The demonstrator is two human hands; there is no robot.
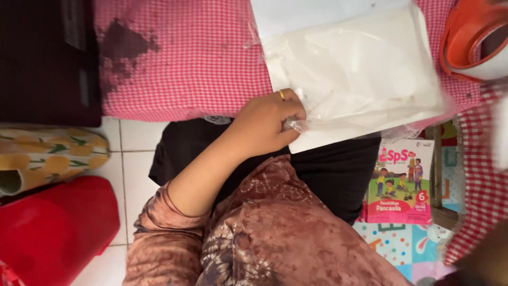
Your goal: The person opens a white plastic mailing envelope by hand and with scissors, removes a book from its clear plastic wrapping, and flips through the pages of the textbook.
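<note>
Head view showed 1 hand (267, 124), taken to be the left from the sleeve side, closed in a pinch on the near corner of a clear plastic bag holding folded white material (354, 74). A gold ring was seen on 1 finger. The bag was laid flat on a red-and-white checked cloth (185, 58) covering the bench, with its lower edge hanging slightly past the cloth's front edge, above a black fabric (328, 169) lying across the lap. The right hand was not seen, so its state could not be told.

A dark wet-looking stain (121, 45) was noted on the cloth, well apart from the bag. An orange-and-white curved object (471, 42) was partly visible at the far right, and a pink children's schoolbook (402, 182) was lying below the bench edge.

Since only a corner of thin, slippery film was gripped, it was judged that the bag could slide off the overhanging edge, or that the film could stretch or tear if pulled sharply.
</note>
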